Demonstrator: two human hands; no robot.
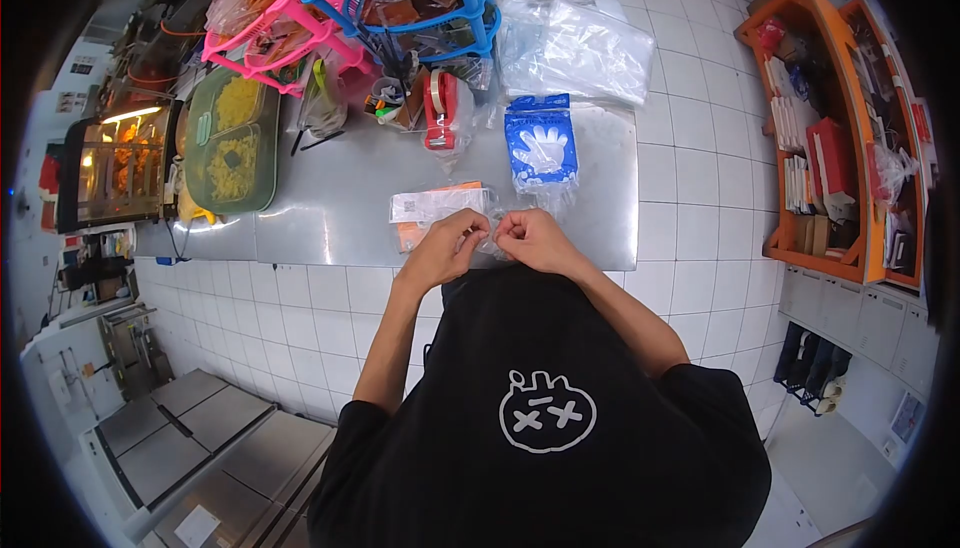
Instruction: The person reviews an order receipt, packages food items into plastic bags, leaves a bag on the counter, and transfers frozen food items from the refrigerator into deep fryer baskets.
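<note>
Left hand [457, 244] and right hand [536, 240], angled inward, pinch clear plastic [490, 246] between them; its direction and long axis are unclear.

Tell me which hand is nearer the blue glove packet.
Right. The right hand is almost straight below the blue glove packet in the view, apart from it; the left hand is farther off, below and to the packet's left.

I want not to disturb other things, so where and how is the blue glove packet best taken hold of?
I would pinch the blue glove packet by its right edge, from the right: it looks flat, bare tabletop lies on that side, and clear plastic crowds its near end.
</note>
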